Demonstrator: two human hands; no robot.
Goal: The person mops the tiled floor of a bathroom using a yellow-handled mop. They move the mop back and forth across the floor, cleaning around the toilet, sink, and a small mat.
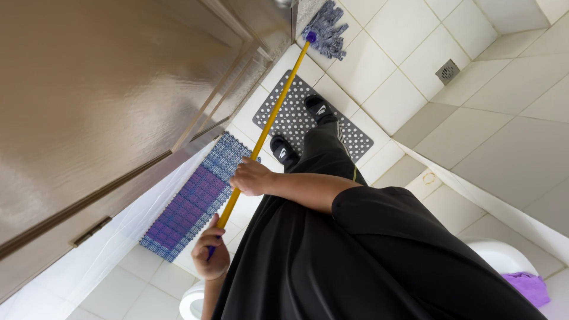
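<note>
Both hands wrapped around smooth yellow mop handle (269, 121), right hand (252, 176) mid-frame, left hand (211, 256) lower, grey stringy mop head (326, 29) at top centre on glossy white tiled floor (409, 77)

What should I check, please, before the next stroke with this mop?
1. Right hand closed around the yellow mop handle: ok.
2. Left hand closed near the handle's lower end: ok.
3. Grey string mop head down on the white tiled floor by the brown door: ok.
4. Both black slippers on the grey perforated mat: ok.
5. Floor dry underfoot: cannot tell.
</note>
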